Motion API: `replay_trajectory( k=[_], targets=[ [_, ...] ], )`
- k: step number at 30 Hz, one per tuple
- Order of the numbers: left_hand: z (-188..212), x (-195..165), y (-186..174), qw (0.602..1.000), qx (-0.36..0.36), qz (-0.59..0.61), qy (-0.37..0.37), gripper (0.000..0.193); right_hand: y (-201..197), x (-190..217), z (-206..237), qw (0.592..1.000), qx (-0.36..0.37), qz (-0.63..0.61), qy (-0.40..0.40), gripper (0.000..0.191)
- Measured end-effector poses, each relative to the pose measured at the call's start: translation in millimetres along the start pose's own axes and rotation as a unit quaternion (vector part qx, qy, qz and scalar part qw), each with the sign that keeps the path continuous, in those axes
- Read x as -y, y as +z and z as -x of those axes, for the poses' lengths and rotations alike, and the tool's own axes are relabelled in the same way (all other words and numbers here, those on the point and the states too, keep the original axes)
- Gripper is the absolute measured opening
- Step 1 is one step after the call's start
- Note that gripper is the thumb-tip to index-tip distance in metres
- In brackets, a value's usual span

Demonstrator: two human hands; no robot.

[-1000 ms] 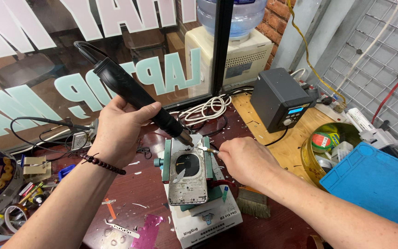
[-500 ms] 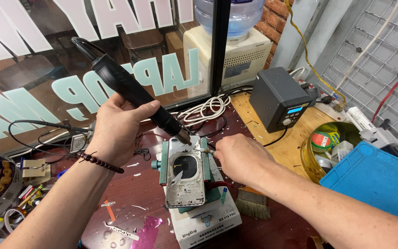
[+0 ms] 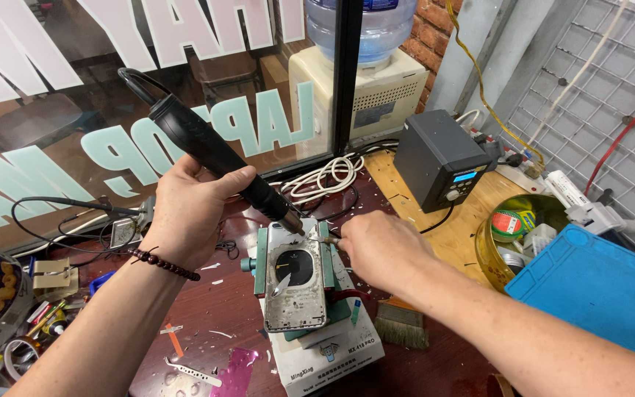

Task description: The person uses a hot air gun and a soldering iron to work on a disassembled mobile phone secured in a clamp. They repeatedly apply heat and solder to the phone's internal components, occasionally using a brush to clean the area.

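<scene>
My left hand [image 3: 189, 209] grips a black hot-air gun handle [image 3: 214, 158], its nozzle pointing down at the top right corner of a phone back [image 3: 295, 283]. The phone lies face down, its rear worn and scraped, clamped in a green holder [image 3: 260, 257] on a white box [image 3: 325, 349]. My right hand [image 3: 380, 250] holds a thin metal tool [image 3: 323, 239] with its tip at the same corner of the phone. A small blade [image 3: 281, 284] lies on the phone's back.
A dark grey station with a lit display [image 3: 442, 165] stands at the back right on a wooden board. A yellow bowl of tape rolls [image 3: 512, 235], a blue mat [image 3: 600, 290], a brush [image 3: 400, 323], coiled white cable [image 3: 325, 176] and small parts at the left edge surround the work.
Both hands stay at the phone's top corner; the view has shifted slightly and the nozzle sits a little closer to the corner.
</scene>
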State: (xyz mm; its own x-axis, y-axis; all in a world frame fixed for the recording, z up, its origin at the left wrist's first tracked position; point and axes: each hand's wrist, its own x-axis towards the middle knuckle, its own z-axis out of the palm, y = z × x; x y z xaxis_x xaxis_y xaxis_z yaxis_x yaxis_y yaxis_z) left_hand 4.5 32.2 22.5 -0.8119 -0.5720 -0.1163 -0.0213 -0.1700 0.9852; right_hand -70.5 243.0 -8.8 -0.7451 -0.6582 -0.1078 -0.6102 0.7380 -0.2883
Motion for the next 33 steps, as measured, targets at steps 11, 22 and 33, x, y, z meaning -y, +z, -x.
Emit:
replay_trajectory(
  k=[11, 22, 33],
  targets=[
    [1, 10, -5, 0.999, 0.004, 0.014, 0.046, 0.025, 37, -23, -6, 0.978, 0.009, -0.186, 0.090, 0.021],
    [-1, 7, -5, 0.999, 0.002, 0.016, 0.044, 0.028, 23, -14, 16, 0.996, -0.050, -0.058, 0.049, 0.024],
    [-6, 9, -3, 1.000, 0.011, 0.006, 0.028, 0.027, 17, -1, 17, 0.995, -0.010, -0.064, 0.077, 0.027]
  ],
)
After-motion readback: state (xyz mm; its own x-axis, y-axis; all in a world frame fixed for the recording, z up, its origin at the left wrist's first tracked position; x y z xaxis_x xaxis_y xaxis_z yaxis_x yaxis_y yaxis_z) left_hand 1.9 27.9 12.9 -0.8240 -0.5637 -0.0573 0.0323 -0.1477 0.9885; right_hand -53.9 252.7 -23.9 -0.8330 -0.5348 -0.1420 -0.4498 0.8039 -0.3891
